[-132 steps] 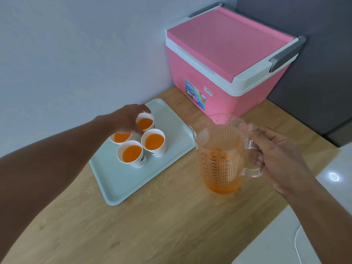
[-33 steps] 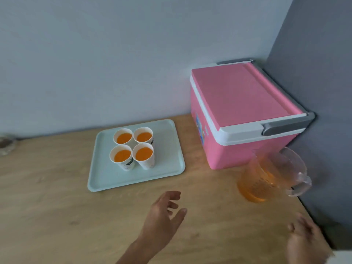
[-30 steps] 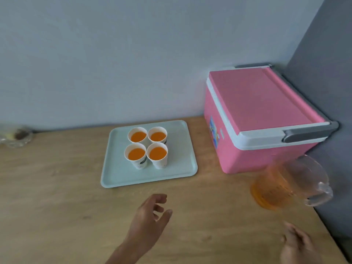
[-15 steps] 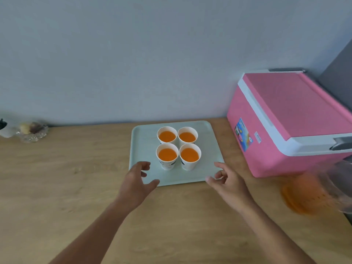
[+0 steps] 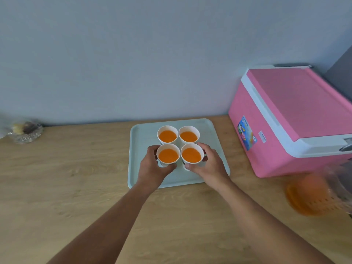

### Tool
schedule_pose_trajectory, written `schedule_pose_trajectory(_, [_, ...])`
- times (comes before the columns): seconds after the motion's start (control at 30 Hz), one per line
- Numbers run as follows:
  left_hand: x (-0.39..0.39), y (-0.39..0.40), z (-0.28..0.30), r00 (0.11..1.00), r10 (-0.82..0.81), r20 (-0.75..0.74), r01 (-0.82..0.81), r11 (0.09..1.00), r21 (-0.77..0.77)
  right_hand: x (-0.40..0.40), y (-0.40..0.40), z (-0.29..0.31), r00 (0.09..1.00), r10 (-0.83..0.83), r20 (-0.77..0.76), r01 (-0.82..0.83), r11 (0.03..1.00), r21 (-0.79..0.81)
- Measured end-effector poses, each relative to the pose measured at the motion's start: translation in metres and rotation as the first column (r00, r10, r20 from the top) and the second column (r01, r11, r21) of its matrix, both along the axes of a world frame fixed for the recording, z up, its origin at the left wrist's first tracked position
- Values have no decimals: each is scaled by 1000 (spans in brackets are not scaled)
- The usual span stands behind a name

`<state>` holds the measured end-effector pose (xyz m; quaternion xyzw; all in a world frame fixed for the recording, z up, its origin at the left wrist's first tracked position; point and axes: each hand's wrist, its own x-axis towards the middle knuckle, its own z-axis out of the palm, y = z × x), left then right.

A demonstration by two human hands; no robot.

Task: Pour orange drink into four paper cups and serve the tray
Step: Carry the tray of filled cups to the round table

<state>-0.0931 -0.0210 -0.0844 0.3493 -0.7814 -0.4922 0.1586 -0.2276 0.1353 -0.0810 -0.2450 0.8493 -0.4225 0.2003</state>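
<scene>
Wooden tabletop (image 5: 76,187): pale green tray (image 5: 142,134) centre-rear; pink cooler (image 5: 285,121) right; orange-drink pitcher (image 5: 312,195) front-right, blurred; glass dish (image 5: 24,132) far left.

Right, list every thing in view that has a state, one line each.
Four paper cups: upright on the tray, filled with orange drink.
Tray: flat on the counter.
Left hand: fingers curled round the near left cup.
Right hand: fingers curled round the near right cup.
Pitcher: blurred, partly full.
Cooler: lid closed.
</scene>
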Motion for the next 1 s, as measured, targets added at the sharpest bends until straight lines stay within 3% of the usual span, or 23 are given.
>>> schedule_pose_trajectory(0.27, [-4, 6, 3, 1000, 5, 28, -5, 1000, 26, -13, 5, 0, 998, 55, 7, -55, 998, -38])
schedule_pose_trajectory(0.4, [0, -6, 7, 985, -137, 107, 135, 991, 23, -20, 9, -2, 992, 119, 44, -118, 992, -42])
schedule_pose_trajectory(0.47, [4, -23, 8, 964, -217, 153, 204, 975, 93, -28, 15, 0, 978, 180, 105, -182, 983, 9])
schedule_pose_trajectory(0.57, [8, -53, 12, 989, -109, 98, 84, 969, 231, -46, 22, 5, 951, 233, 202, -253, 964, 76])
schedule_pose_trajectory(0.7, [-11, -67, 26, 999, 40, -11, -31, 907, 421, -60, 16, 10, 917, 235, 321, -261, 965, 40])
schedule_pose_trajectory(1.0, [-51, -57, 25, 999, -22, 38, 6, 923, 384, -59, 4, 4, 870, 385, 309, -409, 913, 12])
